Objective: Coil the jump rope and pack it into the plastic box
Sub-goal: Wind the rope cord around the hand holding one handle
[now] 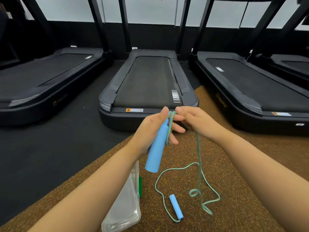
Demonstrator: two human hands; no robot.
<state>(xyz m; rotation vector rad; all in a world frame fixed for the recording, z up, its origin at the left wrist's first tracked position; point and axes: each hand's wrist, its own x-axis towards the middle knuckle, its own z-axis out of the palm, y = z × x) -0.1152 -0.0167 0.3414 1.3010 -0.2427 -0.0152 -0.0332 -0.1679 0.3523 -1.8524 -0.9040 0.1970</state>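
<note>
Jump rope: the rope [199, 153] is blue-green and braided; a few turns lie against the blue handle [158, 144] that the person holds up in front of the body; the rest hangs down from the hands and lies loose on the brown speckled floor [234, 164].
Second handle: it [176, 206] lies on the floor near the box, with the rope end looped at its near tip.
Left hand: the left hand [155, 129] is closed around the upper part of the held handle, with the thumb up and the fingers pressing the turns of rope against it.
Right hand: the right hand [192, 120] pinches the rope at the top of the coil, just beside the left thumb.
Risk, turns: the turns probably slide off the smooth handle if the left fingers loosen; then the coil opens.
Risk, tangle: the loose rope makes small loops on the floor [194, 192]; pulling it up fast may tighten one into a knot.
Risk, second handle: it may drag and swing when the slack runs out, and hit the box.
Plastic box: the clear plastic box [123, 210] lies on the floor under the left forearm; nothing of the rope is in it; whether it is open or closed, one cannot tell; a green part [140, 186] shows at its edge.
Around: black treadmills [148, 81] stand ahead.
</note>
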